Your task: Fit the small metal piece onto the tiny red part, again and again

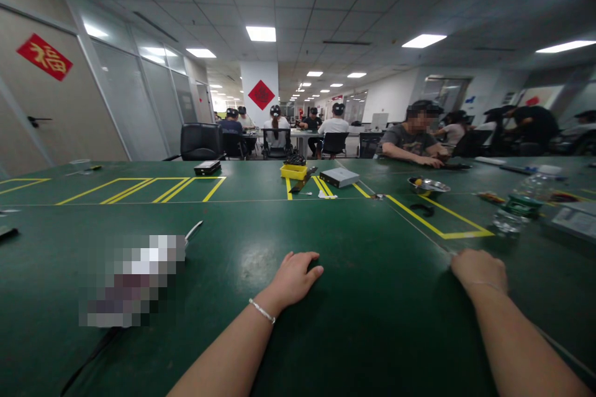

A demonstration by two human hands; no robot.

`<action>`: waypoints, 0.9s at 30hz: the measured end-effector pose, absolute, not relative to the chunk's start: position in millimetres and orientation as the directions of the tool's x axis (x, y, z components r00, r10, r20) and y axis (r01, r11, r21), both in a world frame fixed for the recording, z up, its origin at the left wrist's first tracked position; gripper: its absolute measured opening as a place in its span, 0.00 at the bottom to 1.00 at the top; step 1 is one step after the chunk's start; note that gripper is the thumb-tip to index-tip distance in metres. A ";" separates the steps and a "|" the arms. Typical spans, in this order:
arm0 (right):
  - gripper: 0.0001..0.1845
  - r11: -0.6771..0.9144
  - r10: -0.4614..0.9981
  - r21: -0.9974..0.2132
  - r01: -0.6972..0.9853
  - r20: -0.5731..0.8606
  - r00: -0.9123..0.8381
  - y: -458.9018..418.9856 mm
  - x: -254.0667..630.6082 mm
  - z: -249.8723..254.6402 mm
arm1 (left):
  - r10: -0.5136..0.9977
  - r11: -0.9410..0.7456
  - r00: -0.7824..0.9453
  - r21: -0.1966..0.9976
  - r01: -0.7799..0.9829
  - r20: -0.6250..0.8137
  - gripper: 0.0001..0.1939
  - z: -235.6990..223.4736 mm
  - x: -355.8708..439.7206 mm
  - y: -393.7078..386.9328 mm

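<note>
My left hand [298,276] rests on the green tabletop [363,335], thumb and fingers apart, with nothing between them. A pale beaded bracelet [262,311] circles that wrist. Farther right, my right hand [479,270] lies on the table with its fingers curled under. Whatever is inside that fist, if anything, is hidden. To the left of my left hand is a blurred-out object [139,279], with a white strip at its far end and a black strap [90,356] at its near end. Neither hand touches it.
Yellow tape [465,235] outlines areas across the table. Beyond my hands are a yellow tray [293,171], a grey box [339,177], a black box-like device [207,167], a metal bowl [431,188] and a plastic bottle [524,198]. A person [414,136] sits at the far side.
</note>
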State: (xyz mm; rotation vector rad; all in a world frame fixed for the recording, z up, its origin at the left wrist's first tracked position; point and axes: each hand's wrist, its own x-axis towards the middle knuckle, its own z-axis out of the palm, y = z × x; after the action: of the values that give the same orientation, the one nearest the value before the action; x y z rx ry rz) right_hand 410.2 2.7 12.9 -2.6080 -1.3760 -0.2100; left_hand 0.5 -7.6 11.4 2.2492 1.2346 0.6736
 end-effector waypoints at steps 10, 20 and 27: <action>0.13 -0.246 0.923 -0.381 0.891 0.188 0.335 18.8 319.7 30.7 | 0.860 -0.484 0.473 0.593 0.644 0.189 0.19 12.9 2.4 -7.7; 0.10 0.142 0.986 -0.926 0.349 0.103 -0.128 -0.7 156.1 4.3 | 0.876 -0.417 0.443 0.760 0.498 0.191 0.18 10.9 11.8 -11.4; 0.13 0.207 0.978 -0.820 0.533 0.158 -0.136 3.2 178.4 21.9 | 0.904 -0.377 0.351 0.843 0.384 0.245 0.08 5.3 11.1 -4.0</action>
State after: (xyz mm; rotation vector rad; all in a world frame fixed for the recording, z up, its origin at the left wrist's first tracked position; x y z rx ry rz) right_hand 178.4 3.2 21.9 -1.4153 -1.7725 0.7940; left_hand 11.1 -4.0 5.3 1.9232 1.1218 0.9573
